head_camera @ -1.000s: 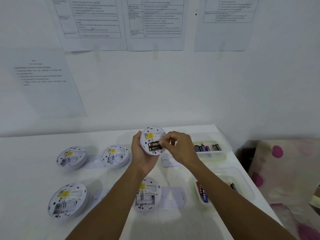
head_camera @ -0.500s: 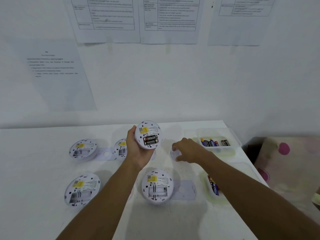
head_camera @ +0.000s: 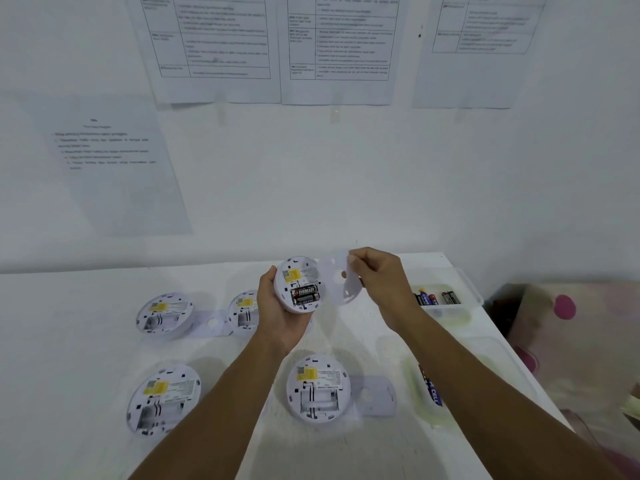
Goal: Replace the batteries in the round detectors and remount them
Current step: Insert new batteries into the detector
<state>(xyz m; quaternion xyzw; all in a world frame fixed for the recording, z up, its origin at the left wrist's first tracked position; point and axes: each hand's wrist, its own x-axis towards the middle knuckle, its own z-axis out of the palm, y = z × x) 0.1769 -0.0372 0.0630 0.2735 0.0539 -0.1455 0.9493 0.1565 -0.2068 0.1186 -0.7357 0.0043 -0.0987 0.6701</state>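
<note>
Left hand (head_camera: 277, 317) grips one round detector (head_camera: 300, 284), back face toward the camera, with batteries (head_camera: 304, 294) seated in its bay. At the detector's 3 o'clock, right hand (head_camera: 381, 275) fingers (head_camera: 356, 263) pinch a white mounting plate (head_camera: 337, 280) by its upper edge, just beside the detector rim; contact cannot be determined. Four further detectors (head_camera: 318, 388) lie back-up on the table (head_camera: 69, 323) at 6, 7, 8 and 9 o'clock. A battery tray (head_camera: 467, 289) stands farther out at 3 o'clock.

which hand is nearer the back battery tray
Right. The right hand, pinching a mounting plate, is left of the battery tray; the left hand grips a detector farther left.
</note>
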